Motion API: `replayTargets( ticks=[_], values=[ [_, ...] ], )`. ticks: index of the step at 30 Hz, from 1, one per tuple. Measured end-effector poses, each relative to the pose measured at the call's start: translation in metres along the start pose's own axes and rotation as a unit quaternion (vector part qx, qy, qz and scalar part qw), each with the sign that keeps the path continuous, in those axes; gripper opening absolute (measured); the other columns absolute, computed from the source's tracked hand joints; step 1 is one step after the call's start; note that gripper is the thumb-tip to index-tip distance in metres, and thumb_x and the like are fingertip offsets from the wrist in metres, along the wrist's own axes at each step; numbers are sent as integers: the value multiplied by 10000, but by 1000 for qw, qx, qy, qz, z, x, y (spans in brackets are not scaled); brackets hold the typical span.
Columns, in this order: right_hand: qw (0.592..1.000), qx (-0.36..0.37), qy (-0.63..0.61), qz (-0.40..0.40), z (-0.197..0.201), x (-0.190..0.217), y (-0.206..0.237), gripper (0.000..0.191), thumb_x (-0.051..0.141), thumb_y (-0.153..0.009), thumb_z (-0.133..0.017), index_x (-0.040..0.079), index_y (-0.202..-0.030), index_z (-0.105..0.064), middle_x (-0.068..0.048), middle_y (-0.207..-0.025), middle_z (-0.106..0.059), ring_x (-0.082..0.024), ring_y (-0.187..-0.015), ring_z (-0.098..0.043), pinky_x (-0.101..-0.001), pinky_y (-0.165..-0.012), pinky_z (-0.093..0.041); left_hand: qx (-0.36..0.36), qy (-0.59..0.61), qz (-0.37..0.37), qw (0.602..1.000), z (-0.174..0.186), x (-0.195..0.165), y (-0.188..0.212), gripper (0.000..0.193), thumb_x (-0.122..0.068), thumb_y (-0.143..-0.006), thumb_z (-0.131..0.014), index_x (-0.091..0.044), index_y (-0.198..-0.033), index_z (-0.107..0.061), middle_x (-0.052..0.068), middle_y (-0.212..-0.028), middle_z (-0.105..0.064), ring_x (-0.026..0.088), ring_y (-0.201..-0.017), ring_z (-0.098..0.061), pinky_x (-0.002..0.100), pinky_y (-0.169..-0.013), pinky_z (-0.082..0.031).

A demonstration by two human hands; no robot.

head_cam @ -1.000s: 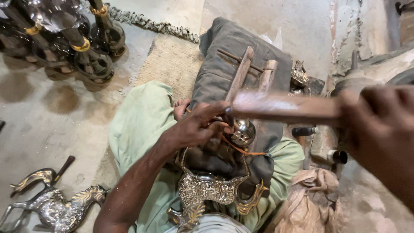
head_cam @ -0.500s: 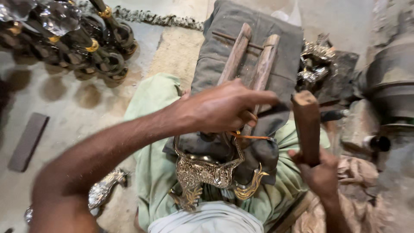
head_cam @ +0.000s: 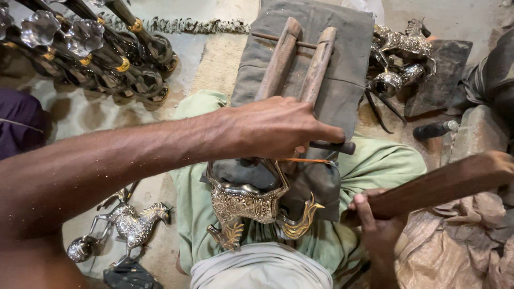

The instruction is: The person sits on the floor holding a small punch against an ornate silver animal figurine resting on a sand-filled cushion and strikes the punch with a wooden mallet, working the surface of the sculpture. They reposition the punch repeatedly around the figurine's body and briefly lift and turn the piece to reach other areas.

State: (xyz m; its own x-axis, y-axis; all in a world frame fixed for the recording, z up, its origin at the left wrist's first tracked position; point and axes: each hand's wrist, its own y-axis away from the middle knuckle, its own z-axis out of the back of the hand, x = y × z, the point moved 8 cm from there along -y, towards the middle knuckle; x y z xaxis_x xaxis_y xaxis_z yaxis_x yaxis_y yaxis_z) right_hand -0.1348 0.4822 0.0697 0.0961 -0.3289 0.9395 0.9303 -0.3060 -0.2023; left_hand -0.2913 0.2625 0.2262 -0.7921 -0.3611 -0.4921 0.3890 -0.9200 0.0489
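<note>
Brass and silver gleam on the ornate horse figure [head_cam: 251,206], which lies on the person's lap at the near edge of a grey cloth pad [head_cam: 342,80] with two wooden bars [head_cam: 300,67] on it. The left hand [head_cam: 273,128] is closed around a dark-handled tool [head_cam: 332,146] just above the figure, its tip hidden under the fingers. At 4 o'clock the right hand [head_cam: 375,227] grips a wooden mallet [head_cam: 439,184] that angles out toward 3 o'clock, well apart from the figure. Bare floor lies between the lap and a finished silver horse [head_cam: 131,225] at 8 o'clock. Crystal-topped dark stands [head_cam: 101,53] crowd 10 o'clock; more metal horses [head_cam: 401,53] sit at 2 o'clock beside the pad's edge.
</note>
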Motion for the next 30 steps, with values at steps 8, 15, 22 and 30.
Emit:
replayTargets(
  ticks=[8, 15, 22, 30],
  values=[
    [973, 4, 220, 63, 7, 24, -10, 331, 156, -889, -878, 24, -1018, -604, -43, -745, -626, -87, -589, -558, -278, -593, -474, 15, -14, 59, 998, -6, -2, 0, 600, 40, -858, -596, -242, -1385, -547, 126, -712, -736, 254, -559, -713, 409, -436, -577],
    [978, 7, 192, 83, 9, 27, -10, 549, 160, -857, -868, -2, -1285, -565, -56, -875, -662, -114, -757, -624, -273, -703, -520, -93, 15, 72, 993, 3, -3, 21, 483, -18, -851, -685, -204, -1280, -563, 105, -782, -749, 288, -609, -742, 465, -490, -593],
    [993, 37, 48, 97, 16, 18, -10, 461, 131, -980, -854, 14, -1275, -520, -33, -925, -657, -86, -829, -617, -287, -1033, -493, -101, -7, 55, 993, 0, -3, 29, 526, -67, -816, -729, -188, -1291, -536, 149, -760, -729, 384, -657, -720, 538, -528, -566],
    [987, 18, 142, 73, 26, 26, -10, 595, 192, -870, -845, -23, -1340, -551, -25, -930, -673, -96, -790, -603, -254, -740, -516, -85, 5, 50, 995, 0, -3, 29, 512, -38, -875, -672, -205, -1337, -528, 150, -734, -722, 361, -616, -712, 530, -527, -561]
  ],
)
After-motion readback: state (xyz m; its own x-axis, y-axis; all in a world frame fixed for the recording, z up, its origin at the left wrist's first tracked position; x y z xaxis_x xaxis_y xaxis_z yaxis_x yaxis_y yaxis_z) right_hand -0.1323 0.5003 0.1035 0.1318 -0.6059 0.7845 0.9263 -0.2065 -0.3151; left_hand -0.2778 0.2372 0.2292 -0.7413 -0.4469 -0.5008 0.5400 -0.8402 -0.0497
